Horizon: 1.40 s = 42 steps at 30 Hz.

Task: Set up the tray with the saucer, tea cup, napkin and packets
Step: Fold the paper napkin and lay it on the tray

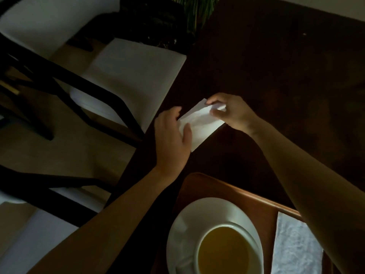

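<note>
Packets [199,123] between both hands' grip.

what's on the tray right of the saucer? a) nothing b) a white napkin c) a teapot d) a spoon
b, a white napkin lies flat on the tray, right of the saucer holding the tea cup.

cup [227,252] | cut off at bottom edge; napkin [294,246] | part-hidden by right forearm (packets untellable)
</note>
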### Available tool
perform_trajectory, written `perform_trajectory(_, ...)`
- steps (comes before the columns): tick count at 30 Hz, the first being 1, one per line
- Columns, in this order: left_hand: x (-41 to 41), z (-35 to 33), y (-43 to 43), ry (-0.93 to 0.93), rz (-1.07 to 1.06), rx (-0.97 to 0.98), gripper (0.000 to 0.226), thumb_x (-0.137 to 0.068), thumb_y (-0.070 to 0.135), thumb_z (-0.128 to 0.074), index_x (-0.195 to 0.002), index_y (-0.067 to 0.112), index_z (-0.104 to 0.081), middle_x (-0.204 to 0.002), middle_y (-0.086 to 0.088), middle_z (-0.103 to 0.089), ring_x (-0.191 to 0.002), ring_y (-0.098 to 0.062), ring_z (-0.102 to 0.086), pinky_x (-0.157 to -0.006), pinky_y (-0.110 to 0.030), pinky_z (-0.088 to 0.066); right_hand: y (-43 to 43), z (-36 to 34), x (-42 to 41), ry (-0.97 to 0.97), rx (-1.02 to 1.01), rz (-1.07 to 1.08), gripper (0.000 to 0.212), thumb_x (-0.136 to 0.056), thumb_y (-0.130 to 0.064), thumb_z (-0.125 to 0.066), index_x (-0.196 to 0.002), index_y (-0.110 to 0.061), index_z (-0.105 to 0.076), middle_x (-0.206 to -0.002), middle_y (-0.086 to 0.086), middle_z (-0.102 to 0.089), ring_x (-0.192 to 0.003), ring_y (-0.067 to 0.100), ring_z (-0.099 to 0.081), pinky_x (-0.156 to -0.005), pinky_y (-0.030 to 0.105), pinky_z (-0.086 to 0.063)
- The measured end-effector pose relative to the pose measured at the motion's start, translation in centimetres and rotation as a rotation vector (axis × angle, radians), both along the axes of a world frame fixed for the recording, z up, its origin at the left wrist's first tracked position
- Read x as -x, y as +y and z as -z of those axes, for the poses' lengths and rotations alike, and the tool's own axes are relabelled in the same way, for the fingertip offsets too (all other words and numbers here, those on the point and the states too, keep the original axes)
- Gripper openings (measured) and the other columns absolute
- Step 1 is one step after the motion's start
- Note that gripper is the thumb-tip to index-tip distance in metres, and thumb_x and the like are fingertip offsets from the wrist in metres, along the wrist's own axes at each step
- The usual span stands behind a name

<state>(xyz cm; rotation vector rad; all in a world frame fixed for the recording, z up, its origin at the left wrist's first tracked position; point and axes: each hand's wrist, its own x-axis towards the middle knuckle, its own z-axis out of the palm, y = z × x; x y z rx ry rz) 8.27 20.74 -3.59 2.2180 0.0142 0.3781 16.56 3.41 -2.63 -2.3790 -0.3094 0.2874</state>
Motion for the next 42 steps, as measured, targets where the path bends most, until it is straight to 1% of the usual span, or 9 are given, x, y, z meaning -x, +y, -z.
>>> perform_trajectory(3, 0.1, 0.3, -0.9, -0.139, 0.246, -0.386, 0.026, -0.081, 0.019, -0.062, -0.105, 0.010, -0.058, -0.104, -0.012, -0.060, -0.100, -0.024, -0.054, -0.080, -0.029, -0.040, 1.1, 0.8, -0.4, -0.057, 0.075, -0.018, 0.029, -0.087, -0.020, -0.056, -0.116, -0.017, -0.056, -0.118, 0.002, -0.063, -0.114, 0.013, -0.050, -0.089, 0.022, -0.035)
perform_trajectory(8, -0.5, 1.4, -1.4, 0.027, 0.355, -0.584, 0.029, -0.084, 0.032, -0.058, -0.104, 0.012, -0.056, -0.105, -0.008, -0.059, -0.100, -0.023, -0.051, -0.084, -0.034, -0.039, -0.3, 0.3, 1.1, -0.291, 0.106, 0.076, 0.046, -0.080, -0.022, -0.063, -0.124, -0.015, -0.052, -0.128, 0.007, -0.054, -0.122, 0.026, -0.044, -0.102, 0.044, -0.034)
perform_trajectory(14, -0.8, 1.5, -1.3, -0.038, 0.389, -0.695, 0.025, -0.087, 0.028, -0.054, -0.103, 0.008, -0.055, -0.101, -0.011, -0.060, -0.096, -0.026, -0.054, -0.080, -0.038, -0.041, -2.8, 1.2, 4.0, -0.278, 0.327, -0.127, 0.030, -0.078, -0.017, -0.063, -0.108, -0.019, -0.060, -0.117, 0.002, -0.058, -0.118, 0.021, -0.044, -0.099, 0.038, -0.020)
perform_trajectory(20, -1.5, 0.5, -1.9, -0.015, 0.400, -0.767, 0.028, -0.088, 0.031, -0.052, -0.101, 0.007, -0.056, -0.098, -0.013, -0.063, -0.093, -0.028, -0.058, -0.077, -0.039, -0.043, -1.7, 1.5, 3.8, -0.415, 0.320, -0.064, 0.008, -0.081, -0.014, -0.060, -0.088, -0.012, -0.064, -0.096, 0.005, -0.065, -0.101, 0.024, -0.056, -0.095, 0.038, -0.028)
perform_trajectory(26, -1.9, -1.5, -2.6, -0.005, 0.387, -0.604, 0.019, -0.090, 0.017, -0.048, -0.098, 0.008, -0.062, -0.092, -0.012, -0.068, -0.085, -0.028, -0.063, -0.067, -0.033, -0.039, -3.4, -0.5, 5.9, -0.239, 0.027, 0.070, 0.010, -0.083, -0.018, -0.059, -0.093, -0.015, -0.061, -0.093, -0.008, -0.060, -0.099, 0.013, -0.052, -0.098, 0.047, -0.040)
perform_trajectory(29, -1.6, -3.2, -3.7, 0.122, 0.332, -0.420, 0.016, -0.087, 0.015, -0.048, -0.078, 0.008, -0.059, -0.072, -0.009, -0.063, -0.069, -0.027, -0.057, -0.059, -0.032, -0.033, -4.9, -2.4, 7.0, -0.142, -0.140, 0.209, 0.020, -0.082, -0.024, -0.062, -0.102, -0.023, -0.058, -0.097, -0.014, -0.057, -0.104, 0.010, -0.052, -0.096, 0.033, -0.039)
perform_trajectory(32, -1.1, -5.3, -5.7, 0.208, 0.359, -0.256, 0.030, -0.084, 0.011, -0.050, -0.056, 0.008, -0.038, -0.049, -0.002, -0.036, -0.050, -0.019, -0.035, -0.054, -0.031, -0.025, -7.2, -4.1, 8.2, -0.073, -0.237, 0.343, 0.027, -0.083, -0.021, -0.062, -0.109, -0.020, -0.056, -0.107, -0.011, -0.059, -0.110, 0.010, -0.054, -0.097, 0.027, -0.035)
perform_trajectory(37, 1.7, -8.2, -9.9, 0.340, 0.501, -0.026, 0.029, -0.085, 0.016, -0.051, -0.067, -0.006, -0.050, -0.062, -0.016, -0.044, -0.060, -0.021, -0.040, -0.056, -0.030, -0.027, -10.5, -5.9, 11.8, -0.039, -0.431, 0.515, 0.009, -0.086, -0.019, -0.059, -0.077, -0.024, -0.059, -0.073, -0.013, -0.055, -0.059, -0.011, -0.054, -0.056, 0.005, -0.040)
perform_trajectory(42, 7.0, -10.2, -13.0, 0.411, 0.500, 0.178, 0.014, -0.085, 0.015, -0.058, -0.094, 0.009, -0.066, -0.088, -0.005, -0.065, -0.080, -0.014, -0.059, -0.065, -0.023, -0.043, -13.7, -7.4, 16.3, 0.044, -0.648, 0.576, 0.007, -0.087, -0.018, -0.058, -0.092, -0.014, -0.060, -0.085, 0.001, -0.061, -0.082, 0.016, -0.059, -0.074, 0.029, -0.048)
